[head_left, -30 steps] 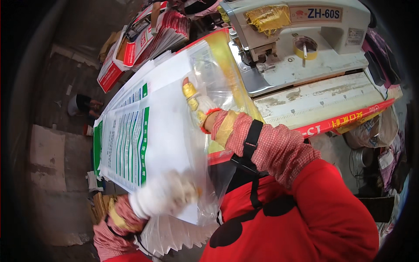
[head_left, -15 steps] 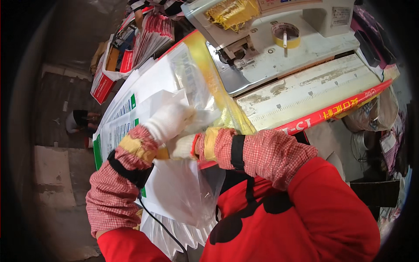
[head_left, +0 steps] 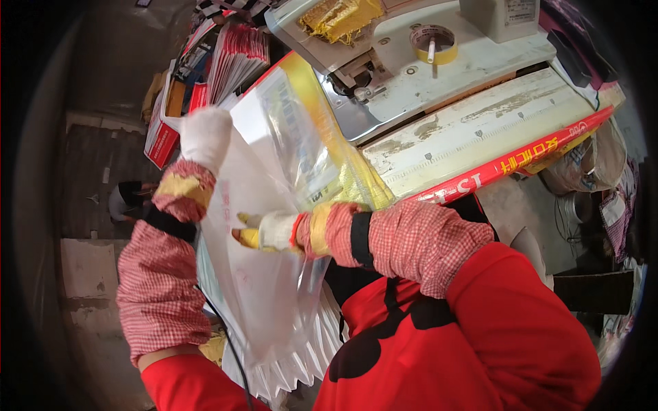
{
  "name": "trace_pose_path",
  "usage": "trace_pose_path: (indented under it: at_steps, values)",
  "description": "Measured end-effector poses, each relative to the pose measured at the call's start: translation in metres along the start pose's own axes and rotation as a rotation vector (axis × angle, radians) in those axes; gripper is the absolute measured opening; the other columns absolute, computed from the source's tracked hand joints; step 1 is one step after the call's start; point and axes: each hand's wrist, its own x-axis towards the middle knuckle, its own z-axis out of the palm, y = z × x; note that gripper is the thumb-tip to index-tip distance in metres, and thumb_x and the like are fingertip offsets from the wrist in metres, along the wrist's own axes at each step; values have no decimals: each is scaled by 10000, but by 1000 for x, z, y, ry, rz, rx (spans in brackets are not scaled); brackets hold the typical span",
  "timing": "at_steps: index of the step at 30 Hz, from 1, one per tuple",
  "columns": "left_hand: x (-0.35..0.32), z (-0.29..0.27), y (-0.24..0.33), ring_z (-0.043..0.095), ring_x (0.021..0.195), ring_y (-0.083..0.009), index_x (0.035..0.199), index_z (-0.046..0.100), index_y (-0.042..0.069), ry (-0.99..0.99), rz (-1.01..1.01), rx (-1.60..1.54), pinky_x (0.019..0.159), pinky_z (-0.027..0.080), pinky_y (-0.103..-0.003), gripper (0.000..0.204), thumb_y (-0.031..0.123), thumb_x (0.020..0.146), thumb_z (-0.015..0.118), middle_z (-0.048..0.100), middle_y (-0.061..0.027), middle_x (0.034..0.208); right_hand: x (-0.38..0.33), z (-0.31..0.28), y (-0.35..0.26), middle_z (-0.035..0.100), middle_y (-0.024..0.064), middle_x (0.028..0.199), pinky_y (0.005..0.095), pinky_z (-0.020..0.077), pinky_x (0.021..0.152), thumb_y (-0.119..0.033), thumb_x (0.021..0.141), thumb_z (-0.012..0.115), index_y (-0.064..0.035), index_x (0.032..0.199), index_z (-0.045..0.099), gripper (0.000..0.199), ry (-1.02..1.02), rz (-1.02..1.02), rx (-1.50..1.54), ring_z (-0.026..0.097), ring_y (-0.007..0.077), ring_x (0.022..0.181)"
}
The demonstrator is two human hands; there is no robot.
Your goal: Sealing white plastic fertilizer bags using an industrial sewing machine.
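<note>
Both gloved hands are up on a large clear plastic bag [head_left: 274,226] with a yellow strip along one edge, and it hangs in front of the person's chest, its top leaning against the front of the grey sewing machine [head_left: 425,75]. The left hand [head_left: 204,137], in a white glove, sits high at the bag's upper left corner, fingers bunched close together over the plastic; whether they pinch the edge or just press on it, I cannot tell from this angle. The right hand [head_left: 269,231], in a white glove with yellow fingertips, lies across the middle of the bag, fingers stretched out flat and held close together, pointing toward the person's left, touching the film. Checked red-and-white sleeve covers wrap both forearms over a red top. Under the bag, down near the lap, a fan of white folded bag edges [head_left: 295,349] sticks out. Behind the machine bed runs a worn pale worktable [head_left: 480,130] with a red strip along its near edge. On the machine top stands a roll of yellow tape [head_left: 434,45] on a spindle, with a crumpled yellow bundle [head_left: 339,15] just beside it. At the upper left, stacks of red-and-white printed bags [head_left: 233,55] lean together.
</note>
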Motion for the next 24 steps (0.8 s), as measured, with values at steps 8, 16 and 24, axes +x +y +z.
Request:
trace_pose_path:
  at_steps: [8, 16, 24]
  values:
    - [82, -54, -30, 668, 777, -307, 996, 579, 71, 247, -50, 85, 640, 549, -408, 160, 113, 858, 510, 623, -134, 935, -59, -6, 15, 576, 209, 1207, 416, 459, 908, -494, 798, 536, -87, 1379, 347, 734, -1, -152, -298, 576, 352, 1073]
    - [92, -55, -12, 663, 909, -336, 1040, 628, 13, -49, -196, -238, 756, 530, -444, 299, 216, 931, 437, 668, -209, 980, -167, -73, 39, 597, 209, 1145, 421, 451, 909, -310, 773, 658, -58, 1265, 511, 572, 427, -196, -557, 564, 362, 1072]
    - [106, -36, -1, 648, 928, -353, 1063, 623, 45, -36, -120, -238, 782, 514, -454, 354, 253, 986, 347, 671, -192, 977, -180, -122, 36, 657, 156, 1008, 363, 500, 766, -246, 796, 683, -64, 1356, 421, 644, 763, 116, -213, 628, 310, 930]
